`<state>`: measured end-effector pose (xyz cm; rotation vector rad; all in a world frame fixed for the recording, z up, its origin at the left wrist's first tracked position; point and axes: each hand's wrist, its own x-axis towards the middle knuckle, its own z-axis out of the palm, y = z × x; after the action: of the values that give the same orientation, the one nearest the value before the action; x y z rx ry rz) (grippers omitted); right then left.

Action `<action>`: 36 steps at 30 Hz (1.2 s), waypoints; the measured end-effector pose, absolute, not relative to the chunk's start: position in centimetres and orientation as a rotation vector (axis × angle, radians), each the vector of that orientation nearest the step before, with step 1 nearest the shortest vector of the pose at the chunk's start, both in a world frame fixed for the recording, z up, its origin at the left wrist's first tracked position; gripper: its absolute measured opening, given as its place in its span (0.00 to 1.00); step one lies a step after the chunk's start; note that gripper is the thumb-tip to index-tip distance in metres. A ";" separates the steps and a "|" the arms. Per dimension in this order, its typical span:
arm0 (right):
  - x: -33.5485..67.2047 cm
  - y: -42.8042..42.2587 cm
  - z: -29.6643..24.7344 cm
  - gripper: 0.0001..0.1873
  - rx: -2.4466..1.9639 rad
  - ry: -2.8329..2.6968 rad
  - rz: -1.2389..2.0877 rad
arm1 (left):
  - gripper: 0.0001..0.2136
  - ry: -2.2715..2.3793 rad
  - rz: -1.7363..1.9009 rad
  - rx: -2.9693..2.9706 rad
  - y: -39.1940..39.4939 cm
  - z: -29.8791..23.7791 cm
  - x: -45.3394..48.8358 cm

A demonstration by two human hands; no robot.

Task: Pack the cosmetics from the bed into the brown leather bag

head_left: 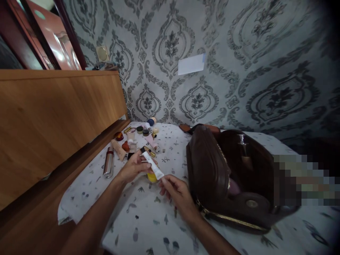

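Two hands of yours meet at one slim white tube (153,165).
Your left hand (132,166) is closed on the tube, thumb laid along its smooth side, while your right hand (179,193) has its thumb at the flat, squared end; you cannot tell whether those fingers pinch it or only touch. Just under your grip sits a rounded yellow item (152,177), partly covered by the tube, on printed white cloth (148,219). Left of your grip stretches a beige tube (118,150), with a shiny metallic cylinder (108,163) with a dark red band beyond it. Right of your grip, a dark brown, leather-looking bag (205,159) gapes open, its gold-toned zipper (233,219) curving along the near edge.
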<state>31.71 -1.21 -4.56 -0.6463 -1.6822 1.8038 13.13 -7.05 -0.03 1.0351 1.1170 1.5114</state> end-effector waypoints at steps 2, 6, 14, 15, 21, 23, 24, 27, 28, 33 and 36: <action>31.6 -1.0 -5.0 0.29 -0.658 -1.663 1.806 | 0.23 1.108 1.507 1.019 -6.9 -0.3 13.3; 31.3 -0.8 -5.7 0.26 -0.663 -1.614 1.800 | 0.23 1.128 1.489 0.999 -6.8 -0.7 13.5; 31.2 -0.8 -5.5 0.27 -0.665 -1.534 1.760 | 0.23 1.260 1.492 1.090 -6.8 -0.5 13.5; 31.3 -0.8 -5.4 0.26 -0.667 -1.545 1.742 | 0.23 1.285 1.498 1.096 -6.7 -0.4 13.5; 31.4 -0.9 -5.2 0.25 -0.684 -1.558 1.636 | 0.23 1.347 1.567 1.077 -6.7 0.1 13.9; 31.3 -0.8 -5.3 0.25 -0.673 -1.523 1.624 | 0.23 1.355 1.605 1.060 -6.6 0.0 13.9; 31.3 -0.7 -5.3 0.25 -0.665 -1.504 1.625 | 0.23 1.363 1.621 1.052 -6.5 0.0 13.9; 31.1 -0.6 -5.5 0.25 -0.652 -1.465 1.657 | 0.22 1.380 1.649 1.042 -6.4 0.0 13.7; 31.0 -0.5 -5.5 0.25 -0.656 -1.455 1.668 | 0.22 1.374 1.651 1.045 -6.4 0.1 13.7; 31.1 -0.9 -5.5 0.23 -0.683 -1.394 1.701 | 0.23 1.330 1.726 1.025 -6.9 0.6 14.0; 31.1 -1.2 -5.6 0.22 -0.695 -1.375 1.707 | 0.21 1.292 1.826 0.978 -6.9 1.4 14.5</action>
<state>31.10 -1.19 -5.60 -0.6948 -1.3753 1.7068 14.52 -6.94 1.43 0.9777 1.2922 1.8256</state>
